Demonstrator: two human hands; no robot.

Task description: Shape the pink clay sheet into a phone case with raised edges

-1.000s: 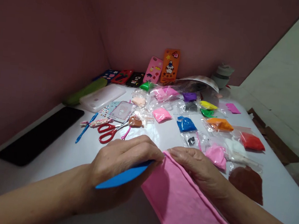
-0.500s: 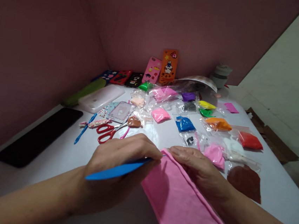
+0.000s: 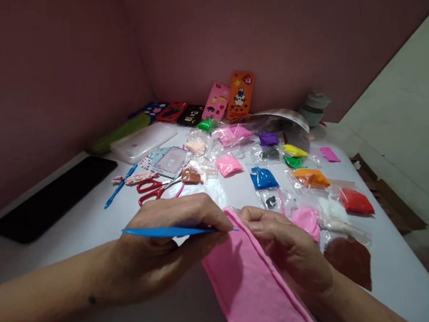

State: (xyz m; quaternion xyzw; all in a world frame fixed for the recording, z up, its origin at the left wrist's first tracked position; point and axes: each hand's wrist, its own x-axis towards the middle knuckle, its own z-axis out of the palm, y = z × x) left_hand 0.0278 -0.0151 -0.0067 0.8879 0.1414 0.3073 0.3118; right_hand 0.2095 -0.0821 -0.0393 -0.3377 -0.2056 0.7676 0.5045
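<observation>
My left hand (image 3: 176, 243) pinches a blue plastic clay modelling tool (image 3: 169, 231), its thin tip touching the raised edge of a pink clay-covered phone case (image 3: 259, 287). A rolled rim runs along the case's sides, and a dark oval hole shows near its lower end. Fingers of my right hand (image 3: 286, 244) are closed on the case's far right edge, thumb along the rim. Just beyond the hands lie red-handled scissors (image 3: 150, 191), a bag of brown clay (image 3: 191, 175) and a bag of blue clay (image 3: 264, 178).
On the white table (image 3: 78, 234), a black phone (image 3: 55, 199) lies left beside a blue double-ended tool (image 3: 121, 187). Several bagged clays spread rightward, including red (image 3: 358, 201) and orange (image 3: 311, 177). Decorated cases, one orange (image 3: 240, 96), lean on the pink wall. A lidded jar (image 3: 314, 110) stands behind.
The blue tool has tilted closer to level, its wide end rising, and its tip now shows on the rim. The pink case has shifted slightly left and up, revealing more of its hole.
</observation>
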